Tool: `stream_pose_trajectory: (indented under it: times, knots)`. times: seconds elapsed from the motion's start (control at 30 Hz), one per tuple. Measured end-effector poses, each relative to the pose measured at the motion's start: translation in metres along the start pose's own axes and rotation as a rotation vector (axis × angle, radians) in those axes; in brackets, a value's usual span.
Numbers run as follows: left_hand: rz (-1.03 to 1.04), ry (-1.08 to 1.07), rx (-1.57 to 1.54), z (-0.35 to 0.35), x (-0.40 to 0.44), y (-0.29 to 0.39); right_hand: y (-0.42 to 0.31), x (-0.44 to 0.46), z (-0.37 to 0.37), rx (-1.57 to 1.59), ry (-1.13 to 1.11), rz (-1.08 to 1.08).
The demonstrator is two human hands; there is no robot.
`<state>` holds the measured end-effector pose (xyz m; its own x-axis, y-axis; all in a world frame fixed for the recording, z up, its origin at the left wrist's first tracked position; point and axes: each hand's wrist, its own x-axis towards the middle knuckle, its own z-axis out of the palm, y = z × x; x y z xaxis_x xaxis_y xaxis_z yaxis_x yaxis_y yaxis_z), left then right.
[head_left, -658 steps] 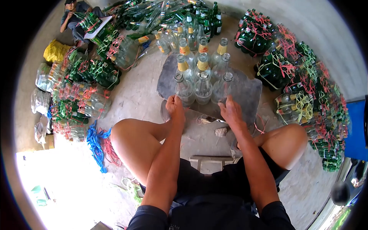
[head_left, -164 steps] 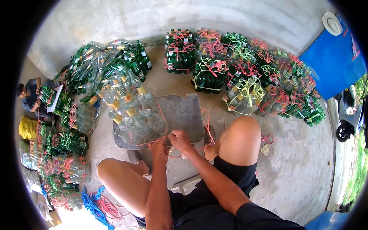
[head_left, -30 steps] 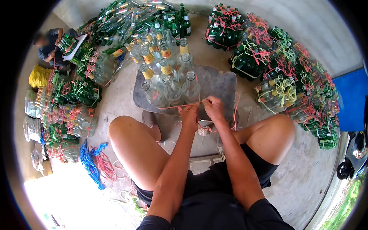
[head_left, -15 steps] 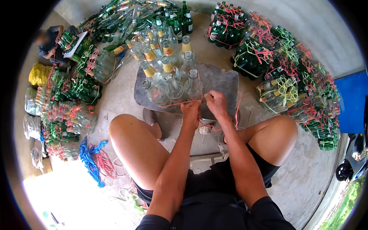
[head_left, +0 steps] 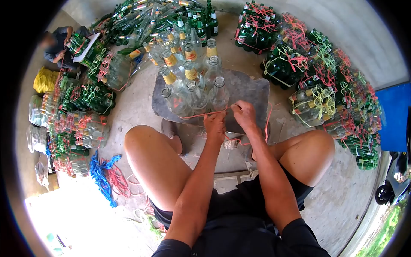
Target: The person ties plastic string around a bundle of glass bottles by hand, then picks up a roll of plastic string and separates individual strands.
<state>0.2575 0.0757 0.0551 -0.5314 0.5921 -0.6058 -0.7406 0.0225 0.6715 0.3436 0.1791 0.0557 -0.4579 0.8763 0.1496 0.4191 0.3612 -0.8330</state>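
Note:
Several clear glass bottles point(head_left: 198, 99), some with yellow and orange neck labels, stand upright in a cluster on a dark slab point(head_left: 247, 92). Red plastic twine point(head_left: 195, 116) runs low along the near side of the cluster. My left hand point(head_left: 215, 123) is closed on the twine just below the front bottles. Beside it, to the right, my right hand point(head_left: 244, 114) pinches the twine near the front right bottle. A loose length of twine hangs from the hands and loops past my right forearm.
Tied bundles of green and clear bottles point(head_left: 284, 64) line the right side. More bundles point(head_left: 79, 128) stand at left, near a seated person point(head_left: 60, 45). Loose bottles point(head_left: 141, 23) are heaped at the back. Blue twine point(head_left: 102, 177) lies on the floor.
The whole view has shifted slightly. Both hands stay at the front of the bottles with the twine, and my right hand has barely moved relative to them.

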Motion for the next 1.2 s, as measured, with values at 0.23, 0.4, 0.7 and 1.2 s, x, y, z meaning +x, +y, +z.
stream_pose_trajectory:
  times: [0.23,0.4,0.7,1.2]
  knots:
    - [-0.011,0.012,0.002,-0.003,0.002,-0.005,0.007,-0.005,-0.001,0.036,-0.040,0.022]
    - [-0.009,0.023,0.001,-0.002,0.003,-0.005,0.007,-0.005,-0.001,0.050,-0.067,0.035]
    - [-0.042,0.074,-0.005,0.002,0.005,-0.010,0.003,-0.004,-0.001,-0.045,-0.105,0.052]
    - [0.231,0.128,0.022,-0.008,0.037,-0.050,0.036,-0.002,0.020,-0.083,-0.140,-0.167]
